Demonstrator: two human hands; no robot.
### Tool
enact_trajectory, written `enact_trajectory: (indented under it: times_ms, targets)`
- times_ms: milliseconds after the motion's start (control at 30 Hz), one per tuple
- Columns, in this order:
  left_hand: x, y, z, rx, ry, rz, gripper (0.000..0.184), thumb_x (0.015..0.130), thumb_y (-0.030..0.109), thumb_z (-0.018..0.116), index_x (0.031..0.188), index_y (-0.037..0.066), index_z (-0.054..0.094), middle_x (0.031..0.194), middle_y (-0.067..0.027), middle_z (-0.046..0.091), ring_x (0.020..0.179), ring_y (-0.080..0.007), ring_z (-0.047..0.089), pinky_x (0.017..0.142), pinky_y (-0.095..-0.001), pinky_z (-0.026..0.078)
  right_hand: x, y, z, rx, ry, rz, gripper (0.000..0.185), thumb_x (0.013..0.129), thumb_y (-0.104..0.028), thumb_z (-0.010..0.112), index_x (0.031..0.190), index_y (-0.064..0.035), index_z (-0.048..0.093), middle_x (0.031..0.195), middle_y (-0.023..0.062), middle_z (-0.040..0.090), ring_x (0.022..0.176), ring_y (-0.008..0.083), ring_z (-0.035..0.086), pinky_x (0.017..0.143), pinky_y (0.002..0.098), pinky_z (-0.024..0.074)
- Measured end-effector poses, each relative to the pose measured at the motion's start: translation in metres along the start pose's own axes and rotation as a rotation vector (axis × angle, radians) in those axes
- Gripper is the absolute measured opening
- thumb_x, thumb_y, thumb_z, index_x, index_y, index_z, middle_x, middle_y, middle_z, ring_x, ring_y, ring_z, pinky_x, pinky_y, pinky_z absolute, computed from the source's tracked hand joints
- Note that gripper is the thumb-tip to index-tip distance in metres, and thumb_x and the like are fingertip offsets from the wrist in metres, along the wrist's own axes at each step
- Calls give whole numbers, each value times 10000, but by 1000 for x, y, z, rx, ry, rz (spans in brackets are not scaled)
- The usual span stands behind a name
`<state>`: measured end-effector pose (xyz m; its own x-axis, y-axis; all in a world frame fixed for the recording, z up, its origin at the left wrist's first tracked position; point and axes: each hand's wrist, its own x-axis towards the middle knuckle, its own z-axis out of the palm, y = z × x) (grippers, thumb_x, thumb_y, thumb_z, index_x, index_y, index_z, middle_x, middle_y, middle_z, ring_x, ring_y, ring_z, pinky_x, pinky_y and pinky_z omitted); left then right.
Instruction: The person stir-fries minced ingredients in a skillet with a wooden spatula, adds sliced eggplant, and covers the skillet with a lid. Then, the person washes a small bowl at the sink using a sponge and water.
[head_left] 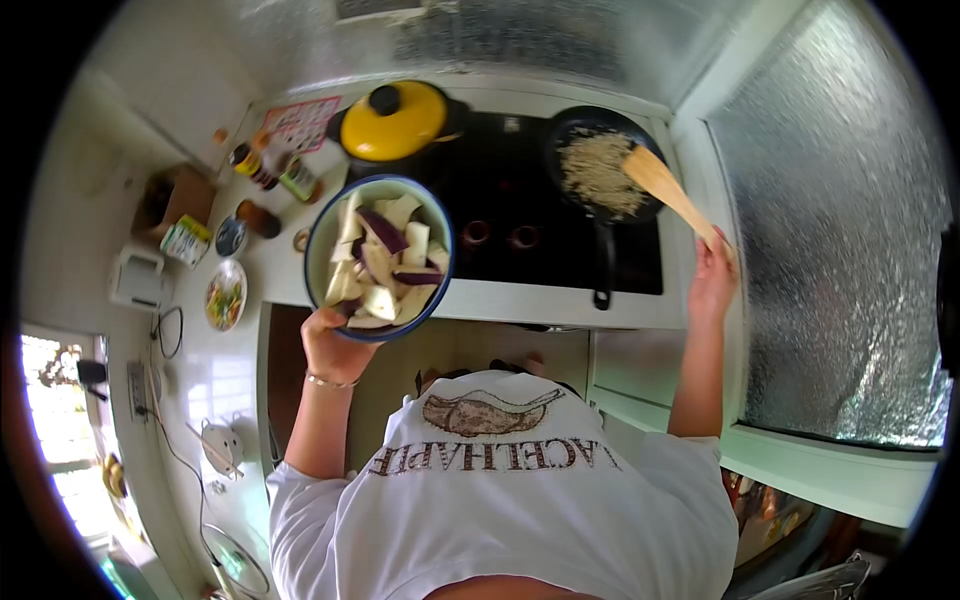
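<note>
Currently, left hand [337, 350]: fingers gripping the near rim of 1 bowl [319, 240] (cut eggplant [380, 262] inside), which extends beyond them. Right hand [712, 275]: fingers closed on the handle end of 1 wooden spatula [668, 190], blade over crumbly food [598, 172] in the pan [578, 118].

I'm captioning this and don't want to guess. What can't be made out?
All in the head view:
Most fingers of the left hand: behind the bowl.
Whatever is under the yellow lid: covered by it.
What the crumbly food in the pan is: too small to tell.
Label print on the bottles: too small, blurred.
</note>
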<state>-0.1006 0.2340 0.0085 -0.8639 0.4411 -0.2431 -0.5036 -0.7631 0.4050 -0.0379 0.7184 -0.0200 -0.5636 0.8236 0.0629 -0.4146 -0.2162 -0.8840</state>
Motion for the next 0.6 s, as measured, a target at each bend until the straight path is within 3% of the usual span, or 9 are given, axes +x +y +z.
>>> enact_trajectory:
  times_ms: [100, 167, 200, 367, 500, 533, 600]
  targets:
    - [58, -60, 55, 69, -105, -139, 712, 658, 148, 469, 1347, 38, 324, 1324, -158, 422, 1200, -358, 429, 933, -522, 430, 16, -7, -16, 80, 22, 22, 230, 871, -71, 576, 1055, 65, 570, 1033, 121, 588, 886, 168, 592, 808, 271, 519]
    - [100, -86, 71, 107, -158, -230, 667, 690, 183, 474, 1334, 60, 348, 1312, -167, 429, 1185, -368, 444, 860, -529, 488, 26, -12, -27, 110, 17, 49, 227, 869, -63, 574, 1063, 54, 574, 1082, 121, 580, 940, 162, 573, 825, 269, 502]
    - [120, -97, 76, 226, -134, -196, 635, 710, 189, 472, 1321, 59, 361, 1295, -168, 442, 1168, -364, 461, 808, -505, 523, 30, -13, -31, 102, 11, 53, 233, 872, -68, 571, 1067, 59, 569, 1072, 124, 580, 934, 160, 573, 823, 267, 504]
    - [206, -132, 136, 726, 70, -55, 502, 801, 173, 462, 1291, 125, 363, 1255, -119, 461, 1113, -326, 500, 804, -530, 507, 47, -5, -46, 93, -15, 97, 246, 883, -79, 557, 1076, 73, 556, 1078, 131, 567, 907, 159, 575, 800, 249, 512]
    - [262, -147, 166, 1127, 103, -11, 597, 796, 134, 546, 1316, 140, 254, 1212, -109, 461, 1084, -291, 516, 740, -539, 522, 45, 1, -37, -26, 2, 113, 271, 893, -94, 546, 1107, 72, 546, 1031, 115, 577, 846, 156, 593, 794, 237, 507]
    - [276, -149, 170, 1222, 99, -1, 774, 732, 134, 635, 1364, 116, 189, 1220, -142, 437, 1050, -288, 537, 694, -489, 555, 46, 7, -36, -39, -43, 89, 264, 897, -88, 537, 1112, 66, 550, 995, 113, 591, 819, 152, 605, 779, 239, 509]
    - [302, -158, 175, 1399, 103, 48, 799, 689, 195, 678, 1352, 97, 244, 1215, -149, 443, 1024, -297, 546, 656, -455, 571, 48, 16, -30, -62, -109, 60, 265, 903, -78, 523, 1136, 45, 553, 950, 93, 611, 795, 138, 623, 754, 231, 500]
